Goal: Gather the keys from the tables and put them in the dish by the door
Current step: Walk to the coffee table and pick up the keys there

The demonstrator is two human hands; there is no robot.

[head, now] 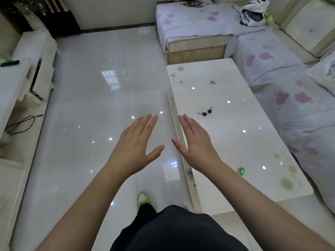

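At the far left stands a white low cabinet [10, 84] with a dark remote control [9, 63] lying on its top; a black cable [23, 124] trails on the floor just beside its base; the glossy white tiled floor [94, 98] fills the middle of the room and mirrors the ceiling lights. The left hand [135, 142] hangs in the air above the floor, fingers straight and together, thumb spread, holding nothing; near it the right hand [194, 142] is held the same way, flat and empty, above the near left edge of the white coffee table [253, 160]; below the hands a shoe with a yellow-green toe [144, 199] shows on the tiles. On the table a pair of black-headed keys [205, 112] lies just beyond the right fingertips, apart from them; farther back a small bunch of silver keys [212, 82] rests near the middle of the far half; a key with a green tag [241, 171] lies near the right forearm, towards the near end. Behind and to the right of the table runs a sofa [282, 84] under a pale cover printed with pink apples; a black and white bag [254, 12] sits on its far corner.
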